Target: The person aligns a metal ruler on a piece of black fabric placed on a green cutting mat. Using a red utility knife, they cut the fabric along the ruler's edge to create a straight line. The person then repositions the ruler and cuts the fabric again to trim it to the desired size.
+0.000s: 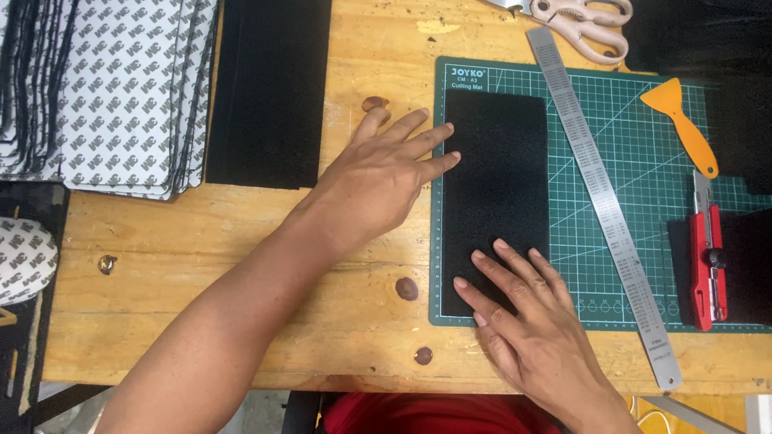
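Head view, only one I've got: both my hands flat on the black felt sheet (496, 201), which lies on the green cutting mat (643, 137), along the mat's left side

My left hand (376, 181) is spread open, palm on the wooden table (241, 265), fingertips just over the sheet's upper left edge. Nothing gripped, just pressing; looks like it's pinning that edge so the sheet stays square to the grid

My right hand (535, 337) is also open and flat, fingers laid on the lower left corner of the sheet, wrist off the mat's front edge. No grasp here either, holding by pressure only

Steel ruler (605, 205) lies diagonal on the mat just right of the sheet, untouched. Red utility knife (708, 261) and orange scraper (680, 124) sit further right, within reach, well clear of both hands. Scissors (581, 22) at the top edge of the table

Left of my arm: another black sheet (269, 88) lying flat, and beside it a stack of sheets with patterned white backing (121, 88) facing up, black edges showing. Probably stock kept off the mat so the cutting area stays free
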